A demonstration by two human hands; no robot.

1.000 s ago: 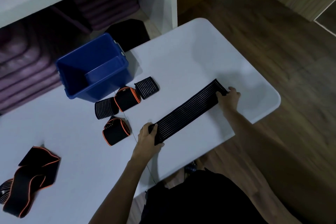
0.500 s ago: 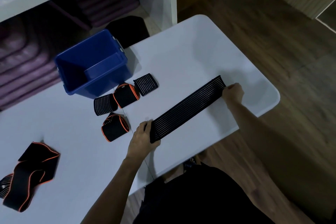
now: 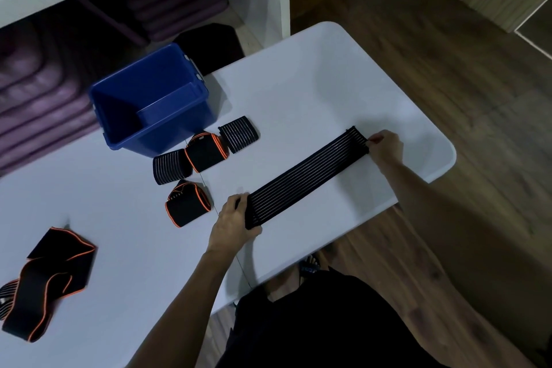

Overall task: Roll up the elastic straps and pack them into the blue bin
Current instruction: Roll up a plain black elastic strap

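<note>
A long black elastic strap (image 3: 304, 176) with thin pale stripes lies stretched flat across the white table (image 3: 313, 92). My left hand (image 3: 234, 222) grips its near end, fingers curled over the edge. My right hand (image 3: 383, 148) pinches the far end near the table's right edge. The blue bin (image 3: 155, 128) stands at the back left and looks empty. In front of it lie several rolled straps: two striped ones (image 3: 239, 134) (image 3: 170, 166) and two black ones with orange trim (image 3: 206, 152) (image 3: 188, 207).
An unrolled black strap with orange edging (image 3: 47, 275) lies heaped at the table's left, over a striped one (image 3: 7, 293). Purple mats (image 3: 44, 92) are stacked on shelving behind the table. Wooden floor lies to the right. A dark stool (image 3: 209, 45) stands behind the bin.
The strap has been pulled straighter and flatter on the table, and my right hand has shifted from lying over its far end to pinching its edge. The left hand keeps its grip.
</note>
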